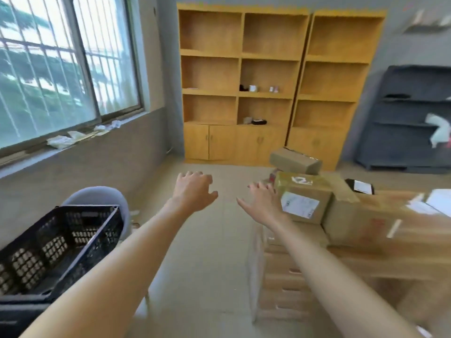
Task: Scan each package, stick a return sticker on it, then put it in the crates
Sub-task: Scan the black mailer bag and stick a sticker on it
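Both arms are stretched out in front over the floor, and neither one is holding anything. The left hand [194, 191] is palm down with its fingers loosely spread and a bit curled at the tips. The right hand [262, 203] is also open, fingers fanned out, sitting just beside the labelled package [305, 201], though I can't tell if the fingertips are actually touching the cardboard.

That package is a brown box with a white shipping label on the side facing the camera and shiny tape across the top. It sits on the left end of the wooden table [380, 254], with a smaller cardboard box [295, 160] stacked crooked on top behind it and a bigger box [361, 223] right next to it on the right, pretty blurry.

The black plastic crate [58, 247] is down at the lower left, well apart from the packages, and I can't see anything in it
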{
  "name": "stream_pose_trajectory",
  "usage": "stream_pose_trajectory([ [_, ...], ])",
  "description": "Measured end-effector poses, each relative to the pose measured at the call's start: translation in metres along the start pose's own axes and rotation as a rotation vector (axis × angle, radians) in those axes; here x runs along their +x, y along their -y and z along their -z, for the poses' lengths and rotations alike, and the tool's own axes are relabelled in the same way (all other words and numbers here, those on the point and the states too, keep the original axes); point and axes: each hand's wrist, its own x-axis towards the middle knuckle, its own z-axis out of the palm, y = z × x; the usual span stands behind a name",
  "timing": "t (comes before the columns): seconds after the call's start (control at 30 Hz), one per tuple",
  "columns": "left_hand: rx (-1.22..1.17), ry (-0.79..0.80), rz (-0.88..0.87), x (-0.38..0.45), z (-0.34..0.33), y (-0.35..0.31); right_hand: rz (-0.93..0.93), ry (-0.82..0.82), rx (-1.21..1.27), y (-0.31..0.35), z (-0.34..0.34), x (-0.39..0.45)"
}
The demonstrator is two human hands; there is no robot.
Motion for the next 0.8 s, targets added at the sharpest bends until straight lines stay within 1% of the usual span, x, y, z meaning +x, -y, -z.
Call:
stream_pose_trajectory([
  [0.13, -0.031, 0.033, -0.148, 0.038, -0.016, -0.109, -0.135, 0.0, 0.011, -0.107, 0.019, -0.012],
  [0.27, -0.046, 0.047, -0.261, 0.075, -0.025, -0.22, -0.213, -0.029, -0.059, -0.223, 0.039, -0.024],
  [0.43, -0.094, 0.046, -0.337, 0.11, -0.042, -0.341, -0.311, -0.016, -0.118, -0.349, 0.064, -0.04],
  [0.6, -0.102, 0.082, -0.384, 0.138, -0.056, -0.422, -0.406, -0.021, -0.11, -0.437, 0.078, -0.036],
  [0.8, -0.077, 0.114, -0.397, 0.185, -0.079, -0.477, -0.419, 0.0, -0.079, -0.501, 0.064, -0.01],
])
